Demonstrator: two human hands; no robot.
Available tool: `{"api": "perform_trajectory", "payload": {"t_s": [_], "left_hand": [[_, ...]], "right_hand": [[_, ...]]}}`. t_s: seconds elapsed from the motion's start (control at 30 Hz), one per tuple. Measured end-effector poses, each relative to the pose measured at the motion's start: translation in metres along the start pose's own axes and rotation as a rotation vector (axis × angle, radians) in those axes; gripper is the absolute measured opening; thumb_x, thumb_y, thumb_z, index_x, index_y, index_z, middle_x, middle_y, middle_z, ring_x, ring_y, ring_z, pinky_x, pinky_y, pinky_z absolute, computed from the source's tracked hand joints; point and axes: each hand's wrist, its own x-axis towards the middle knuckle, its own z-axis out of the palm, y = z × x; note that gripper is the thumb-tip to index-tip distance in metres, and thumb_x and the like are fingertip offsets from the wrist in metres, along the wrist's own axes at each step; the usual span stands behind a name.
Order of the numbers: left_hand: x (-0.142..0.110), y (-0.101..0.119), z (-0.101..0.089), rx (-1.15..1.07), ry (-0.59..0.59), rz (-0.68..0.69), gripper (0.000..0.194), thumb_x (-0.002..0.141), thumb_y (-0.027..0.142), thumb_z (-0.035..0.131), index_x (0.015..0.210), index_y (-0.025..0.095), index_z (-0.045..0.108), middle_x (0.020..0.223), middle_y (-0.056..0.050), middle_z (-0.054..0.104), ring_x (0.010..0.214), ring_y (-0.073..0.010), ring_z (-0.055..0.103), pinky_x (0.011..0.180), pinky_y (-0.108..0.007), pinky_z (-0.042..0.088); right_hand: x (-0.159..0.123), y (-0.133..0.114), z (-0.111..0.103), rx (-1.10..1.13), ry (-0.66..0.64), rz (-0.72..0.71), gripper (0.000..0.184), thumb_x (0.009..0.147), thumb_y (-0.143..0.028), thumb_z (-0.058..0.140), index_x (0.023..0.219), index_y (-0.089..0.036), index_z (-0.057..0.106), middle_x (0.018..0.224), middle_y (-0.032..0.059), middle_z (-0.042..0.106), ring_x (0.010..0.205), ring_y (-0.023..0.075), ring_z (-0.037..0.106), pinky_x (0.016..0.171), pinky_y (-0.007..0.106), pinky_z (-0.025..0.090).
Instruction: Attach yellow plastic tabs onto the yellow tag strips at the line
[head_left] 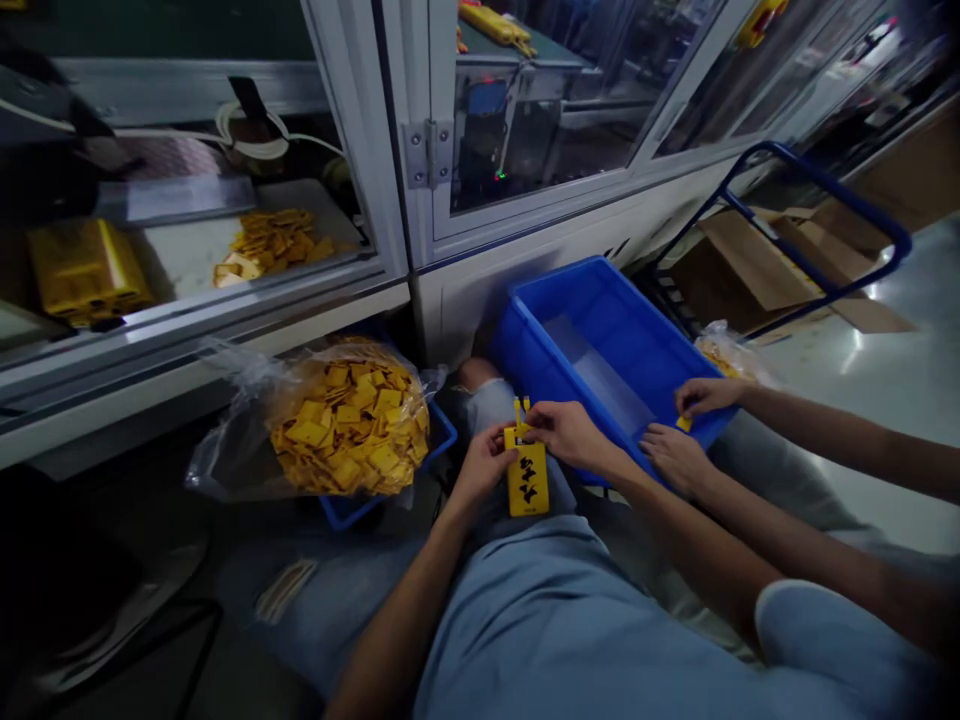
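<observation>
Above my lap is a yellow power bank [529, 480] with black lettering down its face. Two short yellow cable ends [521, 408] stick up from its top. My left hand [486, 462] grips the power bank's upper left side, thumb on the front. At the top right corner, my right hand [559, 430] has its fingers pinched together beside the cable ends; its fingertips partly cover that corner, so exactly what they pinch is hard to see. To the left, a clear plastic bag [247, 440] bulges with many small flat yellow pieces [352, 425].
A blue bin [555, 345] stands ahead to the right. A co-worker's hands [686, 440] hold a small yellow piece at its near edge. Behind is a blue-handled cart [832, 175] with cardboard boxes [750, 265]. A framed glass cabinet [420, 230] runs along the front.
</observation>
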Motion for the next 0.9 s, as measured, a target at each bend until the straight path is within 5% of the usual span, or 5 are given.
{"api": "perform_trajectory", "payload": {"t_s": [0.4,0.6,0.77,0.9], "left_hand": [[0.001,0.005,0.003,-0.008,0.003,0.020,0.056,0.056,0.013,0.082,0.109,0.011,0.065,0.096,-0.009,0.073,0.086,-0.0198,0.067,0.081,-0.028,0.051],[0.000,0.006,0.007,0.057,0.074,0.021,0.048,0.066,0.037,0.085,0.101,0.010,0.068,0.092,-0.010,0.073,0.080,-0.0208,0.067,0.076,-0.028,0.051],[-0.011,0.022,0.004,0.109,0.105,0.022,0.041,0.066,0.042,0.085,0.088,0.011,0.068,0.083,-0.007,0.072,0.072,-0.0172,0.064,0.070,-0.025,0.048],[-0.032,0.046,0.001,0.189,-0.024,-0.050,0.034,0.069,0.036,0.082,0.090,0.013,0.070,0.087,-0.006,0.072,0.081,-0.0193,0.065,0.076,-0.026,0.048]], "right_hand": [[0.001,0.008,0.006,-0.221,0.012,-0.188,0.015,0.083,-0.009,0.067,0.088,-0.017,0.079,0.087,0.0057,0.067,0.080,0.0160,0.061,0.074,0.025,0.044],[-0.007,0.009,0.009,-0.457,-0.003,-0.286,0.024,0.093,-0.013,0.055,0.092,-0.022,0.078,0.096,0.0067,0.061,0.087,0.0171,0.055,0.073,0.026,0.041],[-0.013,0.005,0.009,-0.191,0.108,-0.208,0.021,0.089,-0.032,0.066,0.105,-0.018,0.073,0.095,0.0063,0.061,0.075,0.0142,0.054,0.068,0.025,0.044],[-0.010,0.000,0.002,0.065,-0.244,-0.112,0.030,0.086,-0.043,0.068,0.082,-0.014,0.069,0.063,-0.0028,0.053,0.057,0.0095,0.046,0.052,0.021,0.034]]}}
